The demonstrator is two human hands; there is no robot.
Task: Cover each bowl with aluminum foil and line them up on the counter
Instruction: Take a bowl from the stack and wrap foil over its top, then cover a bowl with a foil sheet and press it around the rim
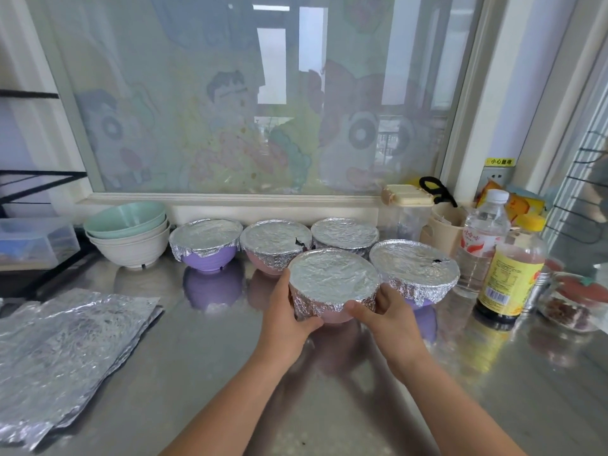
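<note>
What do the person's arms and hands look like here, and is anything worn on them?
Both arms are bare as far as the picture shows: no sleeves, gloves, watch or bracelets. The left hand and right hand show no rings on the fingers in view. The nails look short and unpainted, though they are small in this view.

counter (204, 373): glossy metal | foil sheets (65, 350): crinkled, shiny | bowls (128, 238): matt

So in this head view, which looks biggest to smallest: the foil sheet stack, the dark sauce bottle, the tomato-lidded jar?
1. Foil sheet stack, though it lies nearest the camera.
2. Dark sauce bottle.
3. Tomato-lidded jar, partly cut off by the frame edge.
</note>
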